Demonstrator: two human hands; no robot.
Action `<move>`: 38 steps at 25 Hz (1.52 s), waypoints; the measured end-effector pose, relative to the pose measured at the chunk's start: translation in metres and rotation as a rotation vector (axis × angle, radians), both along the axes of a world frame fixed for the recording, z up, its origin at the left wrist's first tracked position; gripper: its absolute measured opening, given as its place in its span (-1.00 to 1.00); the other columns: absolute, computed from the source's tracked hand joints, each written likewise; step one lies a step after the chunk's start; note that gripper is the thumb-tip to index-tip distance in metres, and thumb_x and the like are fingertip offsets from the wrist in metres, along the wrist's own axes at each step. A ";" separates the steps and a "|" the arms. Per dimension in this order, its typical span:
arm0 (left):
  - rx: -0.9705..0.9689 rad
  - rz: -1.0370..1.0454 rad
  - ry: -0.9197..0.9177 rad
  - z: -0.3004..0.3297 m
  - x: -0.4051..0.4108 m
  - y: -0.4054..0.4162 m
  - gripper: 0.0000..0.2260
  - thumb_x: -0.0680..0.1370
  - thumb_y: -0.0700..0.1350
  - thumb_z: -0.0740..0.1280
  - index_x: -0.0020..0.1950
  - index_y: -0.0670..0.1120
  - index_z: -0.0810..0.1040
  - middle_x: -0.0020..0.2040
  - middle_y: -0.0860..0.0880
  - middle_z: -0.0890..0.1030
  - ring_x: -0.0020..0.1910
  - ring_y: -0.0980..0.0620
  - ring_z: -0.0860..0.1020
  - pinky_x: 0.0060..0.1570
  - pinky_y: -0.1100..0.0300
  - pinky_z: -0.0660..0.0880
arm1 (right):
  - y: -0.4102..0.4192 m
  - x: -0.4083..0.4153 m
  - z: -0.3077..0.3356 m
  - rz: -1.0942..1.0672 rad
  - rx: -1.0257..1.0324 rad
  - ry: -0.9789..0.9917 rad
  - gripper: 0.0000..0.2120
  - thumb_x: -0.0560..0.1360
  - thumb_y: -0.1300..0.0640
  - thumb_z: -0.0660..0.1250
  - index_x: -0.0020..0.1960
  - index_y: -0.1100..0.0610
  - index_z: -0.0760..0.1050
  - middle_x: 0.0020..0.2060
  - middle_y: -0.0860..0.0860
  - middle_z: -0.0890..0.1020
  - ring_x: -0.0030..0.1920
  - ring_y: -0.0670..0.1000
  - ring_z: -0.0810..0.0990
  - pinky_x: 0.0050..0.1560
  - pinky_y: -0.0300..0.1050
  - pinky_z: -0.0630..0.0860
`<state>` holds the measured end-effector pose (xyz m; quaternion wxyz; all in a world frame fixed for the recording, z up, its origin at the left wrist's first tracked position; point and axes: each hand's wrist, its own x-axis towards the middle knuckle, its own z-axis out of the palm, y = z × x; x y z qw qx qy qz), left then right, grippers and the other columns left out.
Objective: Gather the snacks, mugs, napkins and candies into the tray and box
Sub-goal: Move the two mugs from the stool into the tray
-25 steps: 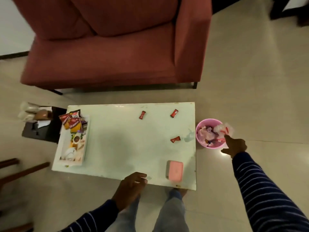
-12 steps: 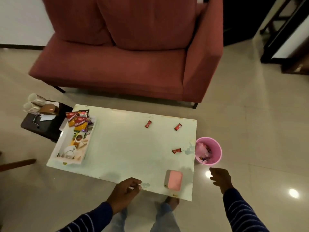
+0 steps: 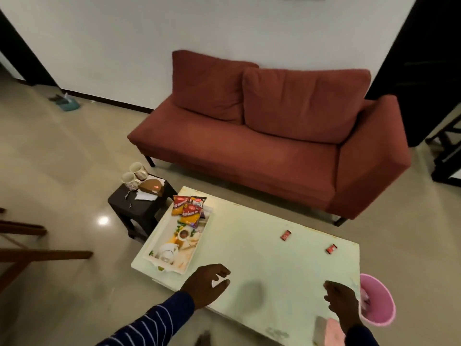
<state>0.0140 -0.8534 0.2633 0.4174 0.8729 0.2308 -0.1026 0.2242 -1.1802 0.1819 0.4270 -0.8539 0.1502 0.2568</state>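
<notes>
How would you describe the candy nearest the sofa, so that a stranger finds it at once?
Start at the pale green table in front of the red sofa. On its bare right half lie two small red wrapped candies. The one you want lies closer to the sofa and further left, towards the tray; its neighbour lies nearer the pink bin.

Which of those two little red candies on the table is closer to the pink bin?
The red candy farther right, near the table's right edge, is closer to the pink bin. The other candy lies more toward the middle.
</notes>
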 end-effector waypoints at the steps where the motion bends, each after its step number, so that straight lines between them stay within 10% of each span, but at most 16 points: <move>1: 0.051 -0.023 -0.019 0.003 -0.011 0.026 -0.79 0.55 0.17 0.31 0.17 0.21 0.54 0.07 0.29 0.57 0.05 0.31 0.51 0.05 0.38 0.46 | 0.031 -0.010 0.006 0.024 0.007 -0.041 -0.82 0.55 0.22 0.34 -0.06 0.35 0.64 -0.26 0.14 0.64 -0.10 0.21 0.64 -0.01 0.13 0.51; 6: 0.125 0.070 -0.106 0.015 -0.054 0.122 -0.81 0.56 0.11 0.34 0.16 0.17 0.55 0.04 0.32 0.54 0.04 0.28 0.49 0.06 0.37 0.45 | 0.155 -0.055 0.041 0.163 0.118 -0.136 -0.84 0.56 0.20 0.37 0.09 0.19 0.65 0.03 0.10 0.70 0.11 0.16 0.64 0.25 0.19 0.53; 24: 0.159 0.376 -0.009 0.013 -0.105 0.295 -0.88 0.56 0.05 0.39 0.08 0.13 0.58 0.00 0.17 0.63 0.00 0.19 0.59 0.05 0.22 0.59 | 0.416 -0.046 0.070 0.684 0.188 -0.231 -0.83 0.57 0.20 0.33 0.08 0.22 0.66 0.04 0.09 0.71 0.03 0.05 0.66 0.12 0.00 0.60; 33: 0.057 0.526 -0.051 -0.033 -0.066 0.561 -0.63 0.44 -0.16 0.54 0.23 -0.10 0.58 0.08 -0.02 0.64 -0.04 0.07 0.58 -0.13 0.33 0.50 | 0.679 -0.047 0.044 0.882 0.084 -0.339 -0.80 0.57 0.17 0.33 0.10 0.19 0.68 -0.02 0.02 0.72 -0.12 -0.12 0.58 -0.15 -0.47 0.38; 38: -0.057 0.496 0.014 -0.102 -0.040 0.721 -0.47 0.40 -0.17 0.57 0.34 -0.12 0.50 0.20 -0.08 0.60 0.03 -0.03 0.57 0.03 0.13 0.51 | 0.828 -0.053 -0.024 0.994 -0.084 -0.276 -0.85 0.54 0.23 0.35 -0.09 0.13 0.71 -0.26 -0.14 0.62 -0.26 -0.17 0.52 -0.15 -0.31 0.35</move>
